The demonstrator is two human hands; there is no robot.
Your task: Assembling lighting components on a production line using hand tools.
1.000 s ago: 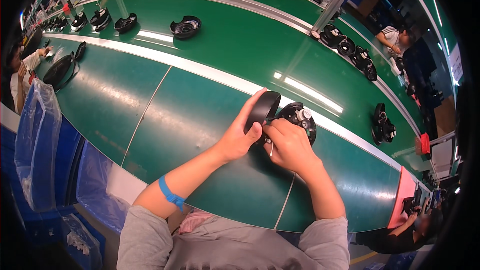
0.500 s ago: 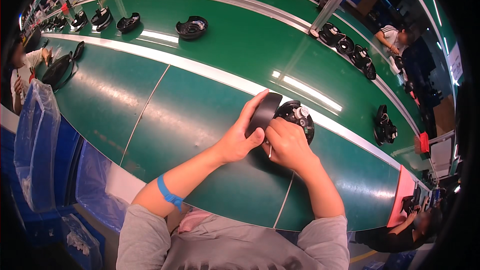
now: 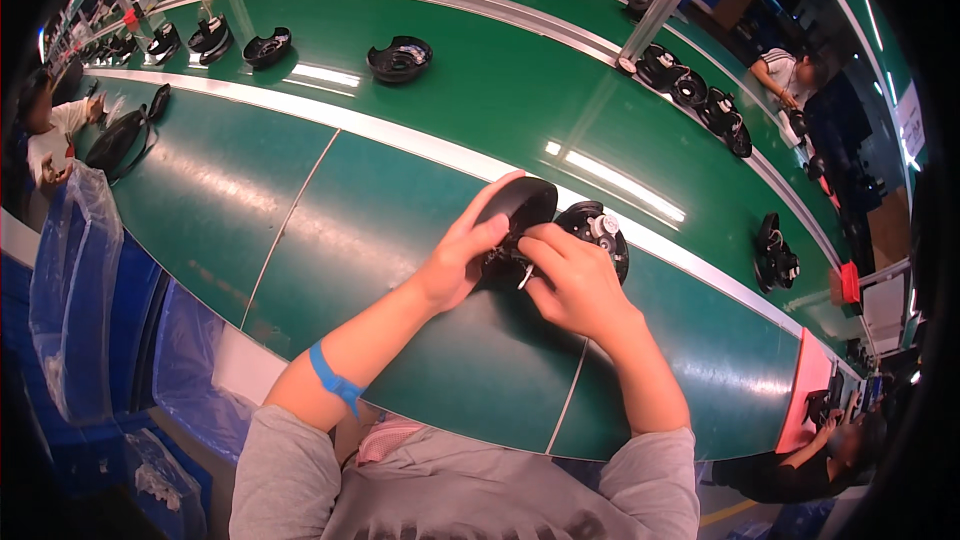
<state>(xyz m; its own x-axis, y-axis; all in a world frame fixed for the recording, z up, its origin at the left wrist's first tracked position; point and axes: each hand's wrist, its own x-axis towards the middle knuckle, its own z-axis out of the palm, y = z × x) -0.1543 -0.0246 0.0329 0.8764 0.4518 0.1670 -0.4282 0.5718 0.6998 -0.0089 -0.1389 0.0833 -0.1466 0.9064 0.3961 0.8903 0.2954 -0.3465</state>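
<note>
My left hand is closed round a black rounded shell, which is tilted so that part of its inner side shows. My right hand reaches to the shell's lower edge with thumb and fingers pinched together. A short thin white piece sticks out below those fingertips; what they grip is hidden. Just behind my right hand, a black round housing rests on the bench, with a white round part in it. My right hand covers part of this housing.
Beyond the bench's metal rail runs a green conveyor carrying black shells and a black assembly. A black bag-like object lies at the left, near a co-worker. Plastic-lined blue bins stand lower left.
My left hand has turned the shell, bringing its inner side into view. My right hand has shifted slightly left, onto the shell's edge. Parts on the conveyor have moved a little to the right.
</note>
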